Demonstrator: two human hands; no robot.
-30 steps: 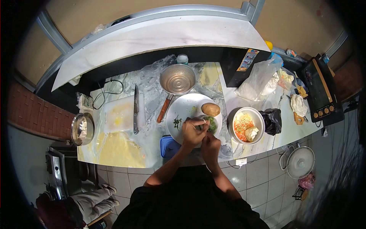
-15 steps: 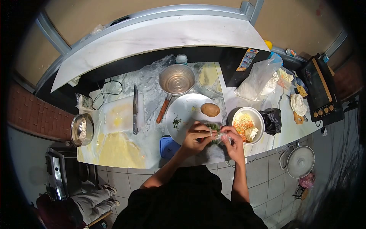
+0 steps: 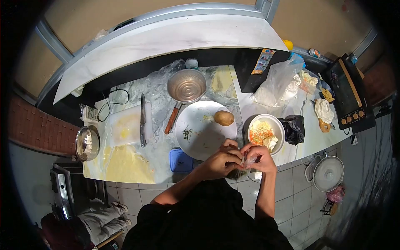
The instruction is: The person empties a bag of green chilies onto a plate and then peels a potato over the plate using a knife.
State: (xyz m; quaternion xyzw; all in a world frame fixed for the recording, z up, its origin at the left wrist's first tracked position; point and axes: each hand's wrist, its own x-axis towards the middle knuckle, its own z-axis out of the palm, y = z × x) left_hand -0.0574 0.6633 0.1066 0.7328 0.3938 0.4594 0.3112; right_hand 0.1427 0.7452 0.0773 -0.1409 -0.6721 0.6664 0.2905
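My left hand (image 3: 223, 161) and my right hand (image 3: 261, 158) meet close to my body, at the counter's front edge. Their fingers pinch the gathered top of a clear plastic bag. Dark green, leafy-looking contents (image 3: 236, 174) show below my fingers; the rest of the bag is hidden. Beyond my left hand lies a large white plate (image 3: 193, 148) with a brown potato (image 3: 224, 118) and green scraps (image 3: 187, 133). Just past my right hand stands a white bowl (image 3: 281, 125) holding diced orange and pale food with a creamy white dollop.
A knife (image 3: 143, 121) lies on a white cutting board (image 3: 121, 125). A saucepan (image 3: 187, 86) stands behind the plate, its wooden handle toward me. A blue container (image 3: 181, 161) sits left of my hands. Black plastic bag (image 3: 293, 129) and toaster oven (image 3: 354, 93) are at right. Another person's legs (image 3: 102, 223) show lower left.
Both hands have drawn back toward my body and slightly right, bringing the plastic bag from over the plate's edge to the counter's front edge. The view has shifted slightly.
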